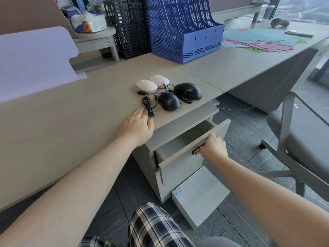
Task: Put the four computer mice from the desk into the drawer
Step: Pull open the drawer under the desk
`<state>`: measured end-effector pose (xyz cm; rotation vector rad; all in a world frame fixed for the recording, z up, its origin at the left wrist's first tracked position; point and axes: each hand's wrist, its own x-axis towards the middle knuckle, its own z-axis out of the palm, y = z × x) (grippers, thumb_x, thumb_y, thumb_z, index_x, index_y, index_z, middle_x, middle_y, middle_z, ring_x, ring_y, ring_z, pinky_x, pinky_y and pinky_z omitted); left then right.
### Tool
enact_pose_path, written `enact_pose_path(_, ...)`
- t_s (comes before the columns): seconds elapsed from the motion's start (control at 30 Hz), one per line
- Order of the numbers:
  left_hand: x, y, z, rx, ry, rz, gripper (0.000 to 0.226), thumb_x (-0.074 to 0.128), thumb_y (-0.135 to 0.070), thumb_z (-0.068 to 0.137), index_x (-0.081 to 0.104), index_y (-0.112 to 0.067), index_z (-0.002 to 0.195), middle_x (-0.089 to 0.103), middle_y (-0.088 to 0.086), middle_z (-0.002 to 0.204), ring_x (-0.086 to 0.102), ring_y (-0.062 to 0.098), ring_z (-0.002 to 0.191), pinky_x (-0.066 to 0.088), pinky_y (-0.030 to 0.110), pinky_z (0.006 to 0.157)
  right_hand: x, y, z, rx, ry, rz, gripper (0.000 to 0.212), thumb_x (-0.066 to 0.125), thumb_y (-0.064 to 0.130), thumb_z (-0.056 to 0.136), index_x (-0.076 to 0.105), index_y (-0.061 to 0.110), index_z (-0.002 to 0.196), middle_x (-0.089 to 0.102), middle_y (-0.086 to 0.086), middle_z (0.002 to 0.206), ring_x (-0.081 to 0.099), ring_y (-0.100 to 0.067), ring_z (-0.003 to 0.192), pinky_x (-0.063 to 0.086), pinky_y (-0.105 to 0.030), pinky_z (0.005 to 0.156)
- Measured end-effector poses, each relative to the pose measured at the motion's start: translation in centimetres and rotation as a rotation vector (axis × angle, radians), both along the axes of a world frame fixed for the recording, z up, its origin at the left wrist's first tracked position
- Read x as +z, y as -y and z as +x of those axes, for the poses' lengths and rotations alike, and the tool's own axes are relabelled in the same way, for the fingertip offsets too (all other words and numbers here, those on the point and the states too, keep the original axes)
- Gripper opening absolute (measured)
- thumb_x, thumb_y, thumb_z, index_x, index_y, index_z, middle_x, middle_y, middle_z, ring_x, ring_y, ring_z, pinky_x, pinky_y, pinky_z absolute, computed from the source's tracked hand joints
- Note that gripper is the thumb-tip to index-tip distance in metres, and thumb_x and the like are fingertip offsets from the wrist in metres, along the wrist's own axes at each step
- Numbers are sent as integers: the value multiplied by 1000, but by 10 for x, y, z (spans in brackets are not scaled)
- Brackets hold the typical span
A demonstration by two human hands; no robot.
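Two white mice (146,86) (159,81) and two black wired mice (169,101) (188,90) lie grouped near the desk's front edge, their black cables (148,106) coiled beside them. My left hand (138,127) rests flat on the desk (71,122) with fingers spread, fingertips touching the cable bundle. Below the desk, the top drawer (179,166) of a grey pedestal stands pulled open and looks empty inside. My right hand (212,146) grips the drawer front's top edge near its lock.
A blue file rack (185,32) and a black mesh rack (128,27) stand at the back of the desk. Coloured papers (258,41) lie at the right. A grey box (201,195) sits on the floor by the pedestal, an office chair (299,136) to the right.
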<state>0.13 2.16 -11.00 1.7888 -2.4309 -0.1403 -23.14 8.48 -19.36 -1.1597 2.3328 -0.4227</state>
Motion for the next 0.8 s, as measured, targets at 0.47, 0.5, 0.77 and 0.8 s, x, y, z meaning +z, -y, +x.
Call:
enact_pose_path(0.47,-5,-4,4,0,-16,-9,54,22,-32,101,24,-8,149,19,7,160,15,18,148,9,32,120,34,-31,9,600,-318,17,29,39,28,86,59,19,68,67,-3,81,63,-28,84,53,-32,71)
enact_pose_path(0.5,-5,-4,5,-1,-17,-10,54,22,-32,100,24,-8,149,19,7,160,15,18,148,9,32,120,35,-34,6,604,-318,41,31,39,29,88,58,18,65,69,-2,77,65,-26,80,54,-31,70)
enact_pose_path(0.77,-4,-17,10,-15,12,-13,56,20,-36,101,21,-9,150,17,6,161,14,18,149,10,34,120,42,-68,-13,621,-461,248,39,45,35,89,52,12,58,47,3,59,54,-26,68,44,-27,60)
enact_pose_path(0.8,-4,-18,11,-11,19,-14,56,20,-36,101,21,-9,150,17,6,161,14,18,149,10,34,120,41,-70,-14,620,-458,293,39,46,32,88,48,14,54,46,3,57,54,-25,65,43,-26,56)
